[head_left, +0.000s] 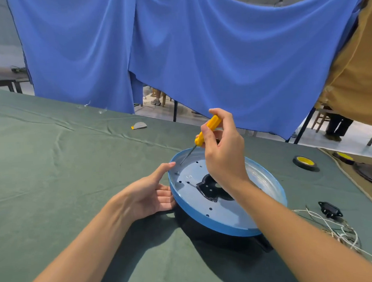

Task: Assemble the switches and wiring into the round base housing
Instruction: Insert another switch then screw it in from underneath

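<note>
On the green cloth [55, 166], a round base housing [196, 212] sits between two hands, a screwdriver [208, 129] over it.
Right hand [223, 152] curls its fingers round the yellow handle, shaft slanting down to the housing's left inner edge; the tip seems to meet a small screw [177, 173] there, though it is too small to be sure. Left hand [149, 195] lies relaxed, fingers nearly straight, against the outer left rim, index tip on its top. A black switch [330, 209] and tangled white wires [340, 230] lie on the cloth right of the housing, apart from it.
</note>
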Demonstrator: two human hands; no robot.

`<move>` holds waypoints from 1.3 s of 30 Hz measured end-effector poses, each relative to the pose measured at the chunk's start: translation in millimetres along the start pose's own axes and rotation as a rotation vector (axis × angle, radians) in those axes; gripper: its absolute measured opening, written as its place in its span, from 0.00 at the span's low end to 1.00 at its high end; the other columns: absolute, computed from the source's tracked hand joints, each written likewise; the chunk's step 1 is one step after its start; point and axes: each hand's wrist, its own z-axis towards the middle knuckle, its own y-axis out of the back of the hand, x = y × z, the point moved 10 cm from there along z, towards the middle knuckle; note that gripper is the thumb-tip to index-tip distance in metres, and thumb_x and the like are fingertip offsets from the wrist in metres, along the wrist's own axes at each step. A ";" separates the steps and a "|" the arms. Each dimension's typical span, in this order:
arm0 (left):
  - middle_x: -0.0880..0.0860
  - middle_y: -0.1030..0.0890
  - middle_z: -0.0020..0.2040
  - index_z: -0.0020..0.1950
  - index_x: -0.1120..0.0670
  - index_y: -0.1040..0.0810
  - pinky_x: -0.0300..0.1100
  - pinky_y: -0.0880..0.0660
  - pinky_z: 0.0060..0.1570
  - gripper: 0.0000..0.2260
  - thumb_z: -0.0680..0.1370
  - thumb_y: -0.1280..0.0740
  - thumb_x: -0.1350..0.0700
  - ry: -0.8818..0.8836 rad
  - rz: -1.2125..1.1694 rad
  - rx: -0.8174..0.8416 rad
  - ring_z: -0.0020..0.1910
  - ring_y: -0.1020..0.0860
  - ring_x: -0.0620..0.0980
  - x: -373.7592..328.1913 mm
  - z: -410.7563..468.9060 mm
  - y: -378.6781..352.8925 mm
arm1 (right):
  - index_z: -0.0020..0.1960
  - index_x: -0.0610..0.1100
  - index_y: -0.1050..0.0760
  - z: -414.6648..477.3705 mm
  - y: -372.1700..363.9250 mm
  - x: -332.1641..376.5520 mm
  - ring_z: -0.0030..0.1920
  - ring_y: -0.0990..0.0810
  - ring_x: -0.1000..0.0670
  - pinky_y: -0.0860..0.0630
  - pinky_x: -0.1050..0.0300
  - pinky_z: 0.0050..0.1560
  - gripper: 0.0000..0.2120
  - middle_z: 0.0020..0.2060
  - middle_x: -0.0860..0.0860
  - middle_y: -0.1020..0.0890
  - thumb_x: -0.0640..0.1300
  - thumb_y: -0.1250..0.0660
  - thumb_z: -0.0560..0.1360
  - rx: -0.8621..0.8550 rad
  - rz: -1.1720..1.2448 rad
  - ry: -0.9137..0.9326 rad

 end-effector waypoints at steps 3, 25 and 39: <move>0.64 0.18 0.56 0.62 0.67 0.24 0.46 0.18 0.41 0.41 0.58 0.19 0.44 -0.007 -0.018 0.013 0.46 0.18 0.58 1.0 -1.7 -0.5 | 0.64 0.40 0.31 0.0 -12.5 4.2 0.44 0.19 0.46 0.20 0.45 0.45 0.13 0.44 0.47 0.21 0.41 0.39 0.81 -0.011 -0.014 0.041; 0.65 0.20 0.60 0.64 0.69 0.27 0.50 0.18 0.49 0.43 0.59 0.20 0.42 0.006 -0.031 0.024 0.52 0.19 0.59 1.3 -2.4 -0.1 | 0.62 0.43 0.30 13.2 -37.6 -5.3 0.44 0.17 0.48 0.19 0.47 0.45 0.10 0.42 0.45 0.22 0.38 0.38 0.80 0.344 -0.034 -0.016; 0.63 0.19 0.47 0.59 0.66 0.26 0.48 0.19 0.39 0.39 0.57 0.19 0.46 0.054 0.069 0.039 0.39 0.18 0.56 1.1 -15.4 -1.3 | 0.57 0.42 0.30 28.7 -58.5 5.5 0.49 0.17 0.46 0.17 0.48 0.47 0.07 0.51 0.41 0.22 0.35 0.40 0.80 0.688 0.012 -0.104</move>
